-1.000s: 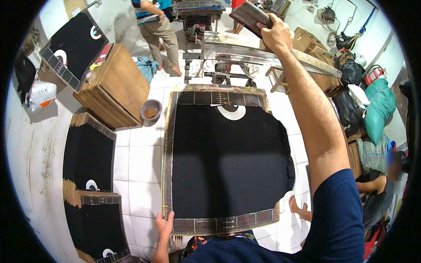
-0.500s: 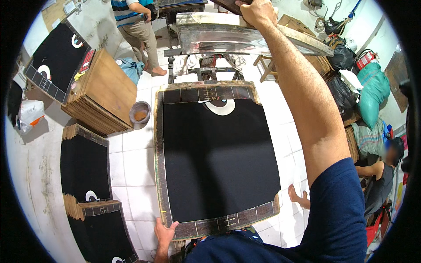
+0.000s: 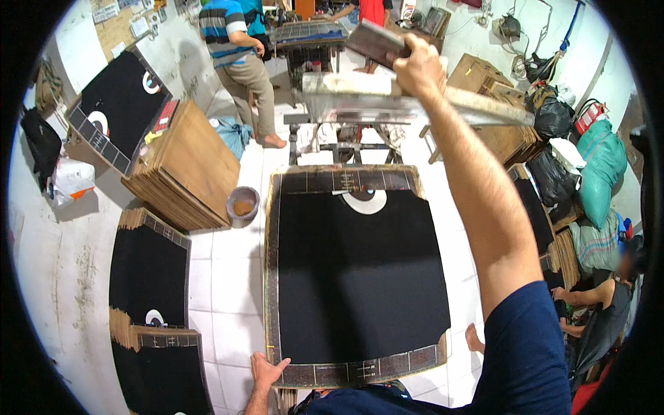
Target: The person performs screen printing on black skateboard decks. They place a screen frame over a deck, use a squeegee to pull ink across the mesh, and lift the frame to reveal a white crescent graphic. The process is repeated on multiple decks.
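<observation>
Basically, black fabric (image 3: 360, 277) lies on board (image 3: 311, 182) before the person; best held smooth, board steady. Left hand (image 3: 267, 372): thumb splayed at near-left corner, grip unclear. Right hand (image 3: 420, 68): fingers wrapped round dark block (image 3: 375, 43), near pale-barred frame (image 3: 342, 84).

To your left, a gray bucket (image 3: 243, 221) stands on the tiled floor (image 3: 235, 277), with a white plastic bag (image 3: 72, 181) near the wall (image 3: 62, 277). To your right, a green sack (image 3: 602, 166) bulges beside black plastic bags (image 3: 550, 176); a person (image 3: 228, 48) in a striped shirt stands ahead of you.
</observation>
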Action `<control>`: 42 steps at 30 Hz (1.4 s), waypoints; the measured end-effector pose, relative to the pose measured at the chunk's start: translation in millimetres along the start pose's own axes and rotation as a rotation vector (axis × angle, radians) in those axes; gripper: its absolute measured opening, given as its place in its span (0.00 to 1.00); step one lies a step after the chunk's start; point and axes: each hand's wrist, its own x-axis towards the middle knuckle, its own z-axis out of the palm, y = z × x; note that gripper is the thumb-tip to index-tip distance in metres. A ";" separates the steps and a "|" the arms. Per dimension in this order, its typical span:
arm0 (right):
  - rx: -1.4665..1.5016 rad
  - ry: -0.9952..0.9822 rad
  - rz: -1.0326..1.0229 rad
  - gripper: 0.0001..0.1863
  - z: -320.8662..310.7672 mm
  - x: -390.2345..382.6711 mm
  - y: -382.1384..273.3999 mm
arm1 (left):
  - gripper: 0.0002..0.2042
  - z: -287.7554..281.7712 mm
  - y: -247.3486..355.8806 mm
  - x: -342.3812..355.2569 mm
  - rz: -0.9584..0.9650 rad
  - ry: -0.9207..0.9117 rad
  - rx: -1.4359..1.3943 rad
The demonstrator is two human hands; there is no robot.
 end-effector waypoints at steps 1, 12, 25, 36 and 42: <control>0.008 0.009 -0.008 0.21 -1.3 -10.2 1.5 | 0.48 -4.7 16.2 5.1 0.070 0.067 0.036; 0.193 0.186 -0.183 0.24 -2.7 -267.2 32.2 | 0.46 -72.0 394.0 50.4 0.306 -0.492 -1.969; 0.036 -0.580 -0.225 0.16 181.9 -309.6 115.9 | 0.49 75.9 269.1 107.5 0.571 0.494 -0.192; -0.033 -0.528 -0.221 0.19 263.8 -271.6 109.4 | 0.61 74.8 273.0 118.9 0.739 0.429 0.092; -0.062 -0.721 -0.238 0.20 182.5 -321.1 99.0 | 0.60 74.0 271.4 122.8 0.738 0.398 0.099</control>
